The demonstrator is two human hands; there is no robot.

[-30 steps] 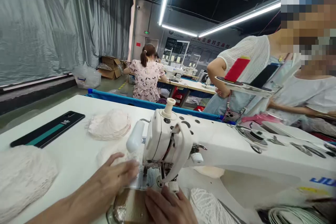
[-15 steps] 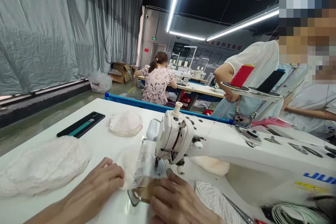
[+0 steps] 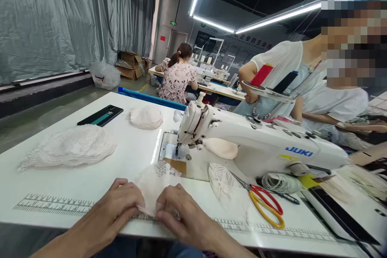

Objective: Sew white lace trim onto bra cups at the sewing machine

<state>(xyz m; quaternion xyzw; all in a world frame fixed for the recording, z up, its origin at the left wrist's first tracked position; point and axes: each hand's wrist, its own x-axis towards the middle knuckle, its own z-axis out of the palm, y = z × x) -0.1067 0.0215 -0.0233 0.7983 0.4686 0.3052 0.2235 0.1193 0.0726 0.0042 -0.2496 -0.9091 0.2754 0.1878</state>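
Between my two hands is a white lace fabric piece (image 3: 155,179), held just in front of the sewing machine (image 3: 229,131). My left hand (image 3: 122,201) pinches its left edge, fingers closed. My right hand (image 3: 178,209) grips the right edge, thumb and fingers pressed together. Both hands rest low over the printed ruler (image 3: 57,204) along the table's front edge. The presser foot (image 3: 177,150) is beyond the fabric, apart from it. A brown plate (image 3: 177,166) lies on the machine bed behind my right hand.
A large lace stack (image 3: 71,147) and a smaller stack (image 3: 146,117) lie left, near a black phone-like case (image 3: 100,115). Right of my hands are a lace piece (image 3: 225,183), scissors (image 3: 266,205) and a cord coil (image 3: 281,182). People stand beyond the machine.
Both hands have drawn back from the needle area toward the table's front edge, bringing the lace piece with them. The view has shifted, showing the scissors and ruler.
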